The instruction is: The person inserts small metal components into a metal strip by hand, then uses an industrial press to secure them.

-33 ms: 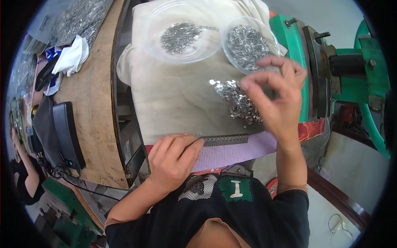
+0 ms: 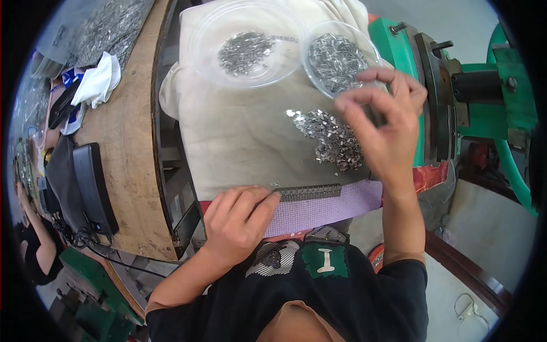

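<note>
Left hand point(image 2: 236, 222) flat on purple strip point(image 2: 325, 208) (grip released); right hand point(image 2: 383, 122) pinching small metal pieces point(image 2: 333, 139)

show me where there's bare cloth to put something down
Bare cream cloth lies below the large clear dish, left of the loose metal pile. Crowded: the pile under the right hand, and the lilac strip by the left hand.

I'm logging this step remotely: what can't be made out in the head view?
- Whether the right hand pinches a piece: its own fingers hide the grip.
- Small shiny metal pieces heaped on the cream cloth: too small to tell their shape.
- Dark toothed metal strip on the purple woven band: its left end is under the left hand.
</note>
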Action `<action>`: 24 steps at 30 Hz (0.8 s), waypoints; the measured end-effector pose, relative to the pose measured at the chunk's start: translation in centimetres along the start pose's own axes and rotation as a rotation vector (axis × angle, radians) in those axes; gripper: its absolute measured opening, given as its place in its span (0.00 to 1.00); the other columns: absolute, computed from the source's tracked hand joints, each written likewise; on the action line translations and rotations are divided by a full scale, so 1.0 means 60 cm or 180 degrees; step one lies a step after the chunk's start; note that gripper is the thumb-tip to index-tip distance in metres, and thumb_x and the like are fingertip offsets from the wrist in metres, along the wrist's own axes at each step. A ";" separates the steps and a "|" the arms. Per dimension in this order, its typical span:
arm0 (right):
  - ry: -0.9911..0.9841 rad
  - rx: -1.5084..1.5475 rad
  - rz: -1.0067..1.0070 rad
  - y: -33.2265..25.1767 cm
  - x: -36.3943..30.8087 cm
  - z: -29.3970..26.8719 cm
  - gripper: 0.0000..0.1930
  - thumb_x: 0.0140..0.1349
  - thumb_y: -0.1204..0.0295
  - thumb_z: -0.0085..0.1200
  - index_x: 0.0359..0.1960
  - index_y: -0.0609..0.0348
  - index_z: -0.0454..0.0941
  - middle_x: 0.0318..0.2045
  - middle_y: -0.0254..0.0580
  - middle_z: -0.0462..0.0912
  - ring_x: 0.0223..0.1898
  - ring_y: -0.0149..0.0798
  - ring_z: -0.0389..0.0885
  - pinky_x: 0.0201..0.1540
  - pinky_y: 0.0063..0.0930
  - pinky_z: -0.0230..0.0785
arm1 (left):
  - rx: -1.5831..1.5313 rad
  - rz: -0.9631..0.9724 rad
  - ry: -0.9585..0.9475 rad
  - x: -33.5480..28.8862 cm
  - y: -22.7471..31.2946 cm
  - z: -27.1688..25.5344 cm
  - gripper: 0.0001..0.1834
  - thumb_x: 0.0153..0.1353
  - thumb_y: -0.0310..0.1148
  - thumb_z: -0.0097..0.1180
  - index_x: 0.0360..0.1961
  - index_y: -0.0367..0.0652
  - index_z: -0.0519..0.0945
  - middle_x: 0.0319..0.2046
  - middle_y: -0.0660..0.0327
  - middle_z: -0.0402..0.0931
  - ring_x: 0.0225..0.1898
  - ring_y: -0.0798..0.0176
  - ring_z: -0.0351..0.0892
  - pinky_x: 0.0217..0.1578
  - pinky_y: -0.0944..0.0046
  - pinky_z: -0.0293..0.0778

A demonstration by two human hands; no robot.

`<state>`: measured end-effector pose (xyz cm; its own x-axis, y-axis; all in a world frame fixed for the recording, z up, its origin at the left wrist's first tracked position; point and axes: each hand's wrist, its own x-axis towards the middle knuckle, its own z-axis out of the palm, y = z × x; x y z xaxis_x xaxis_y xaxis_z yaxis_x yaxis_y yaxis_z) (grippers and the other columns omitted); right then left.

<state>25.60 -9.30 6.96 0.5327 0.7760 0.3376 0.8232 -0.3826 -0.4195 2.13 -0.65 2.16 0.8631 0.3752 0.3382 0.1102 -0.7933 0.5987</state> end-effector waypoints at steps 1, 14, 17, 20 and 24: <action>0.0145 -0.0068 -0.0006 0.010 0.011 0.002 0.05 0.50 0.69 0.69 0.29 0.50 0.88 0.43 0.34 0.82 0.54 0.41 0.65 0.60 0.35 0.53 | 0.0093 0.0096 -0.0071 0.001 0.001 -0.001 0.15 0.45 0.23 0.68 0.37 0.41 0.83 0.35 0.62 0.81 0.34 0.58 0.81 0.32 0.61 0.74; -0.0821 0.0808 0.0180 -0.032 -0.070 0.013 0.03 0.51 0.68 0.68 0.27 0.50 0.87 0.44 0.29 0.79 0.54 0.45 0.64 0.60 0.43 0.50 | 0.0189 0.0147 -0.0586 0.015 0.000 -0.014 0.13 0.46 0.23 0.67 0.36 0.41 0.82 0.34 0.62 0.80 0.31 0.60 0.80 0.27 0.63 0.74; -0.0967 0.0832 0.0201 -0.045 -0.084 0.020 0.03 0.49 0.70 0.68 0.27 0.49 0.87 0.44 0.28 0.79 0.54 0.44 0.63 0.60 0.42 0.48 | -0.0049 -0.0019 -0.0462 0.013 0.001 -0.013 0.13 0.46 0.22 0.69 0.35 0.41 0.81 0.34 0.61 0.80 0.31 0.59 0.81 0.28 0.62 0.75; -0.1112 0.0939 0.0143 -0.049 -0.091 0.028 0.04 0.49 0.69 0.68 0.27 0.49 0.87 0.44 0.28 0.79 0.54 0.45 0.63 0.60 0.43 0.47 | -0.0245 -0.0164 -0.0327 0.009 -0.001 -0.009 0.14 0.45 0.21 0.70 0.35 0.40 0.80 0.34 0.59 0.80 0.32 0.57 0.81 0.30 0.62 0.77; -0.1203 0.0953 -0.0036 -0.054 -0.099 0.037 0.05 0.51 0.66 0.68 0.28 0.51 0.87 0.46 0.30 0.78 0.55 0.49 0.62 0.57 0.49 0.45 | -0.0411 -0.0332 -0.0203 -0.002 -0.003 -0.006 0.15 0.46 0.20 0.70 0.35 0.38 0.80 0.36 0.56 0.80 0.34 0.56 0.82 0.32 0.62 0.78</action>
<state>19.35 -11.54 4.41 0.3696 0.9284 0.0370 0.7062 -0.2549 -0.6605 1.83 -0.39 2.25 0.8802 0.4179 0.2250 0.1402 -0.6819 0.7179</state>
